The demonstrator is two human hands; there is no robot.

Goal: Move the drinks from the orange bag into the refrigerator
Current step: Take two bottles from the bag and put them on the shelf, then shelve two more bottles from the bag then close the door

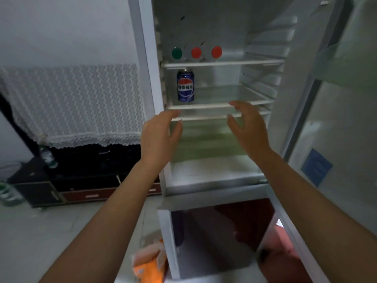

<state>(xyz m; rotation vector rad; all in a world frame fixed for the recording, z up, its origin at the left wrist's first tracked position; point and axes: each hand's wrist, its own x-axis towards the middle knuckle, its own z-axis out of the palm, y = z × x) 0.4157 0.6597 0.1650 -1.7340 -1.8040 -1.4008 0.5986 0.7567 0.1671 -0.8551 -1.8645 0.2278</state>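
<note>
While both arms reach up at frame centre, I see left hand (161,129) and right hand (246,127) with fingers spread, holding nothing, before the open refrigerator (145,78). Blue can (185,85) upright, left of middle shelf; three capped bottles (196,52) on shelf above. Orange bag (150,264) bottom centre

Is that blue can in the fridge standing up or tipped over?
Upright. The can stands on its base at the left of a glass shelf, top facing up and logo level.
</note>
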